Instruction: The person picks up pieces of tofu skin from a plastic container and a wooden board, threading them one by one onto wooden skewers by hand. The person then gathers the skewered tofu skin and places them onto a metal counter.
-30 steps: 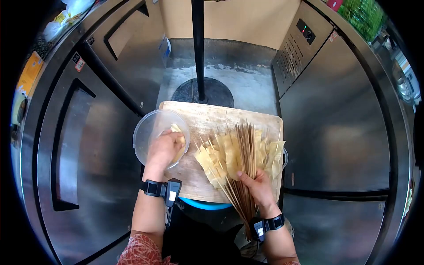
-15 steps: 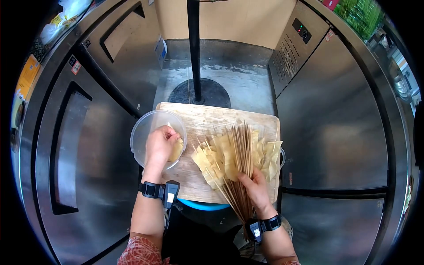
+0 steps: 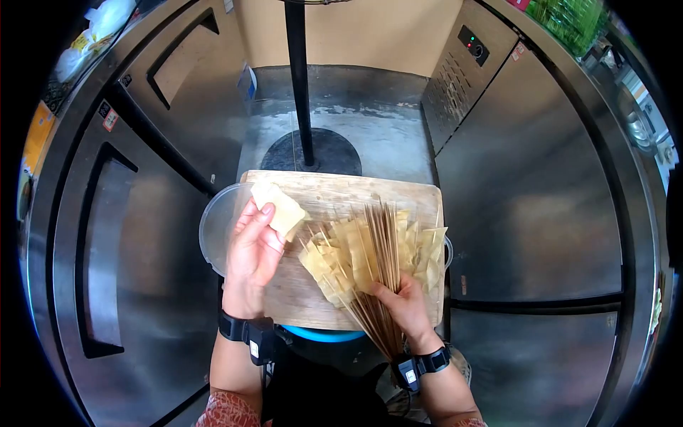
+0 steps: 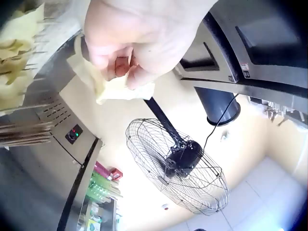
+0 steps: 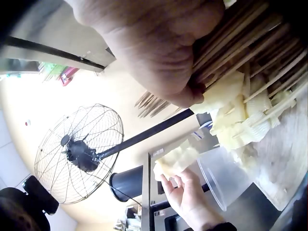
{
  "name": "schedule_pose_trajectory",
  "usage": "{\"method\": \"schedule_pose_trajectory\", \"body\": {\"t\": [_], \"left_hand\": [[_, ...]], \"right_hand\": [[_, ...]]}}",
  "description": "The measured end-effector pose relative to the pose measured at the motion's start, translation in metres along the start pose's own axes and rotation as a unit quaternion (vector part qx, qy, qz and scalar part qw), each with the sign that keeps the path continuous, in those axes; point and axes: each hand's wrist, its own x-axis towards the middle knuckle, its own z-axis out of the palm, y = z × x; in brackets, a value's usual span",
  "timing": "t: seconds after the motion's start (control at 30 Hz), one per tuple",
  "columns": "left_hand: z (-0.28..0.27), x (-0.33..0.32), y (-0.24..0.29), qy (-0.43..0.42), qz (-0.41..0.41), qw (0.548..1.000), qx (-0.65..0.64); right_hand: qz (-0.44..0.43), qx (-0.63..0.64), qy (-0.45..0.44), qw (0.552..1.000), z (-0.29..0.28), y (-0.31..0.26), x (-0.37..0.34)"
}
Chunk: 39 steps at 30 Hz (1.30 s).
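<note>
Over the far left part of the cutting board (image 3: 281, 299), the left hand (image 3: 250, 249) now holds up a folded sheet (image 3: 279, 210); half a second earlier it was down inside the plastic tub (image 3: 213, 231). Its palm has turned into view, and the thumb pinches the sheet against the fingers. The right hand (image 3: 407, 307) has kept its grip near the board's right edge, thumb laid across a bundle of skewers (image 3: 384, 245) and fingers curled round it. The folded sheet is pale yellow, soft and thin, roughly squarish, with slightly uneven edges. The tub is clear, smooth and round-rimmed, overlapping the board's left edge, partly behind the left hand. The skewers are slim, straight brown sticks, packed tightly above the right hand and spreading past the board's near edge below it. Beneath and beside them, on the right half of the board, lie threaded sheets (image 3: 329, 269), yellow, flat and layered, some pleated along pale sticks, their corners pointing different ways. The board is light wood with rounded corners and a blotchy, worn grain. A bright blue curved rim (image 3: 321, 334) shows under its near edge, and a black pole (image 3: 299, 89) stands beyond its far edge.
</note>
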Motion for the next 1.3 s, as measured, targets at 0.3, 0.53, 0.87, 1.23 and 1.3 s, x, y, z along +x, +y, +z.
{"method": "schedule_pose_trajectory", "body": {"t": [0.3,0.53,0.87,1.23,1.3], "left_hand": [[0.017,-0.006,-0.048,-0.007,-0.070,0.983,0.168],[0.024,-0.003,-0.062,0.003,-0.162,0.986,-0.022],[0.027,0.005,-0.068,0.060,0.010,0.994,0.094],[0.018,0.018,-0.054,0.041,0.113,0.972,0.203],[0.017,0.018,-0.054,0.028,0.124,0.968,0.216]], "right_hand": [[0.000,0.001,-0.006,1.000,-0.002,-0.007,-0.004],[0.008,-0.017,0.012,1.000,-0.004,-0.011,-0.007],[-0.010,-0.040,-0.018,0.999,-0.008,-0.008,-0.010],[0.003,-0.086,-0.083,0.993,-0.003,-0.011,-0.011],[0.010,-0.079,-0.078,0.994,-0.003,-0.010,-0.011]]}}
